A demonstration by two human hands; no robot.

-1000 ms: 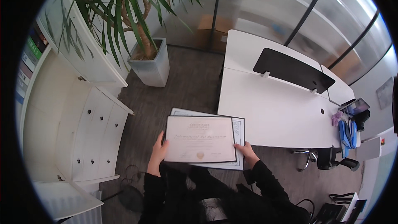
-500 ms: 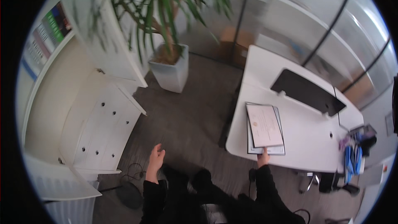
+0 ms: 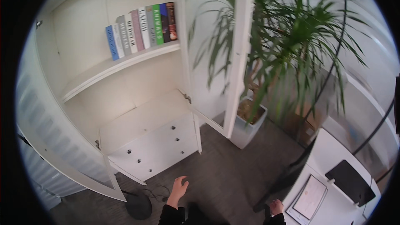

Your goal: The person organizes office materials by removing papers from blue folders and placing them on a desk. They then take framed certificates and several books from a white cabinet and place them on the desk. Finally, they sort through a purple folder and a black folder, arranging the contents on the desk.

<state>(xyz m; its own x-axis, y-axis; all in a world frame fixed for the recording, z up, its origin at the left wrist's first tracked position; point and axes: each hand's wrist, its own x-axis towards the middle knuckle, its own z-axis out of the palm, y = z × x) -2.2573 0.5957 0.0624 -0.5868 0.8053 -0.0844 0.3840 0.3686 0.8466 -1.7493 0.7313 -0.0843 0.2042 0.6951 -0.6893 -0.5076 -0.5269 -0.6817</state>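
My left hand [image 3: 179,189] is held out above the floor in front of the white cabinet [image 3: 137,158]. Its fingers are loosely bent and apart, with nothing in them. Beside the desk's near left edge is my right hand [image 3: 276,207], fingers slightly curled and no object visible in it. To its right, a small stack of certificates with dark borders [image 3: 309,198] lies flat on the white desk [image 3: 318,158]. The cabinet's glass doors stand open. A row of upright books [image 3: 141,29] fills the right part of its upper shelf; the lower compartment shows bare boards.
The right cabinet door [image 3: 239,58] juts out toward a potted plant [image 3: 246,131] with long green leaves. The left door [image 3: 75,175] swings out over a round dark base [image 3: 138,206] and cables on the floor. A black panel [image 3: 350,182] stands on the desk.
My view has swung left and up toward the cabinet, so the desk now sits at the lower right. My right hand has come off the certificates; my left hand stays raised.
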